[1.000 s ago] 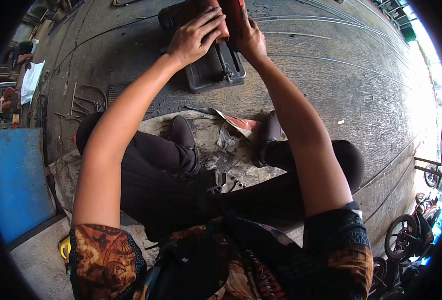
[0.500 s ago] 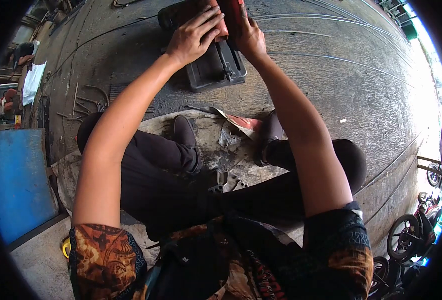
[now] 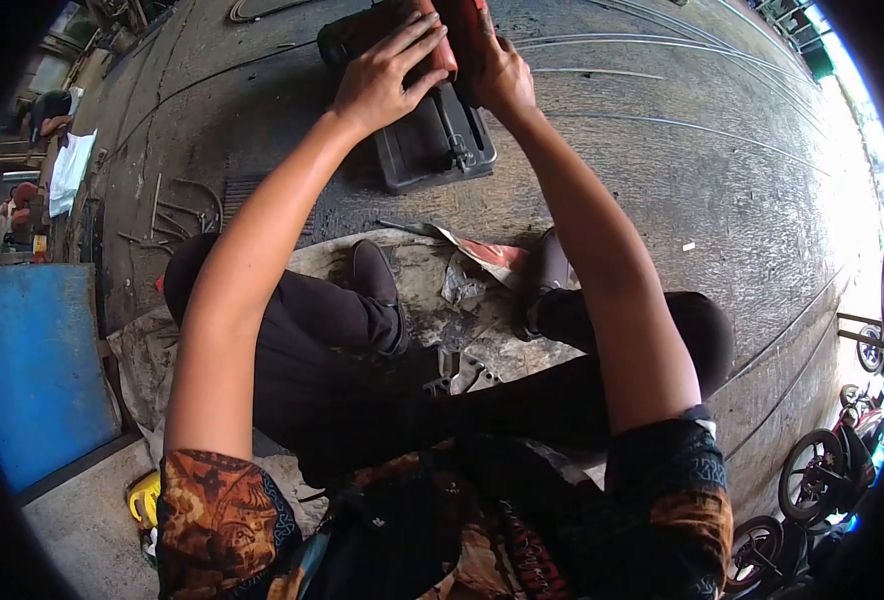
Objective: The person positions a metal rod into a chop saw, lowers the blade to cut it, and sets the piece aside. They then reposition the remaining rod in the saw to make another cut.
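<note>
At the top of the view stands a red-and-black machine that looks like a cut-off saw point(image 3: 443, 45), on a black base point(image 3: 417, 160) with a rod and clamp. My left hand point(image 3: 387, 80) lies over the edge of its red housing, fingers bent across the top and thumb lower down. Closed on the red part to the right is my right hand point(image 3: 503, 75), its fingers partly hidden. The upper end of the machine is cut off by the frame edge. Dark smudges mark the fingers of both hands.
Grey metal pieces point(image 3: 459, 372) lie between my legs. A red-and-white scrap point(image 3: 487, 252) is by my shoes. Thin rods point(image 3: 652, 42) stretch across the floor at the upper right. Bent bars point(image 3: 187, 210) and a blue panel point(image 3: 37, 350) are left; motorcycles point(image 3: 812, 480) stand right.
The view has shifted slightly, and more of a yellow object shows at the lower left. Both hands keep their places on the machine.
</note>
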Demonstrator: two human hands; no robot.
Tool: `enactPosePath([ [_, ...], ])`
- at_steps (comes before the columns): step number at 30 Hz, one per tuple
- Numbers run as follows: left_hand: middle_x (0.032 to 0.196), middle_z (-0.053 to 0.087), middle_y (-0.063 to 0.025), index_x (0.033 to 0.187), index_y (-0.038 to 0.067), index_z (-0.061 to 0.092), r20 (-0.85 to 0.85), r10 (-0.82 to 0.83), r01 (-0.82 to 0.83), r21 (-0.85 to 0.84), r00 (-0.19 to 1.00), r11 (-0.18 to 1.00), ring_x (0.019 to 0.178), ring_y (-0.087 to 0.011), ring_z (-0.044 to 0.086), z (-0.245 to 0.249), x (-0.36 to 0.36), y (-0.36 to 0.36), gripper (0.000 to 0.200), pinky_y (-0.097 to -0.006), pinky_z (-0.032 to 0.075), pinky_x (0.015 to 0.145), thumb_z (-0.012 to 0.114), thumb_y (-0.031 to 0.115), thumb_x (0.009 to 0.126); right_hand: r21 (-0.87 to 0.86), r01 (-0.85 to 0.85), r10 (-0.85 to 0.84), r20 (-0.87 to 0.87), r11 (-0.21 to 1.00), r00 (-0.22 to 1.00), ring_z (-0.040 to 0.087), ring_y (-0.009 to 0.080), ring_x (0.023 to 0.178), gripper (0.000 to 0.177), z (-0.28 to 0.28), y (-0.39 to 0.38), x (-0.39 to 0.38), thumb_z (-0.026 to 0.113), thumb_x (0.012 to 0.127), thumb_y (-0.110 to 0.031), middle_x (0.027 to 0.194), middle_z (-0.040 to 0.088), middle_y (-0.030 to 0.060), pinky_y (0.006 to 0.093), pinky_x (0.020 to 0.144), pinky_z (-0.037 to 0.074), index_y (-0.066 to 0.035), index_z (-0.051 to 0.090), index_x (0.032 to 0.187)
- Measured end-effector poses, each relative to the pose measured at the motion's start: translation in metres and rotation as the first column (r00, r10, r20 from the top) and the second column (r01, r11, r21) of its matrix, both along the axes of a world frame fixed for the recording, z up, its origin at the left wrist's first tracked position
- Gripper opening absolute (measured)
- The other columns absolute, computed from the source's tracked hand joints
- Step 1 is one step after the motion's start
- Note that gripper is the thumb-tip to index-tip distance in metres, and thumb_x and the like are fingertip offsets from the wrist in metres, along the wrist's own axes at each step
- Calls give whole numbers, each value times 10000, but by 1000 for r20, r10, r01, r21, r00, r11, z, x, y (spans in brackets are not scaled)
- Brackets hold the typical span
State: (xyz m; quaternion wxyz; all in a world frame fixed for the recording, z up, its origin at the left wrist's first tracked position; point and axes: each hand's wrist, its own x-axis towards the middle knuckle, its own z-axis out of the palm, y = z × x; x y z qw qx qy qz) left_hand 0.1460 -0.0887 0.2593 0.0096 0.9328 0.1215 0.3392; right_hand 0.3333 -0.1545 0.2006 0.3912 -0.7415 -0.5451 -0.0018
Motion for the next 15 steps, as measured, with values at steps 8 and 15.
enactPosePath([
  [8, 1447, 496, -144, 1363, 21, 534, 41, -7, 10, -85, 999, 996, 1305, -293, 512, 53, 10, 23, 521, -360, 453, 1043, 677, 242, 914, -201, -18, 29, 55, 979, 998, 646, 446, 960, 997, 60, 18, 7, 739, 727, -129, 1051, 646, 257, 492, 795, 542, -134, 162, 1540],
  [15, 1446, 488, -186, 1364, -21, 518, 118, -47, 66, -167, 992, 984, 1360, -317, 446, 63, 26, 84, 512, -376, 370, 1108, 634, 252, 946, -89, 17, -7, 113, 996, 994, 663, 430, 933, 691, 92, 52, 14, 587, 870, -229, 1018, 666, 248, 507, 794, 536, -164, 294, 1493],
])
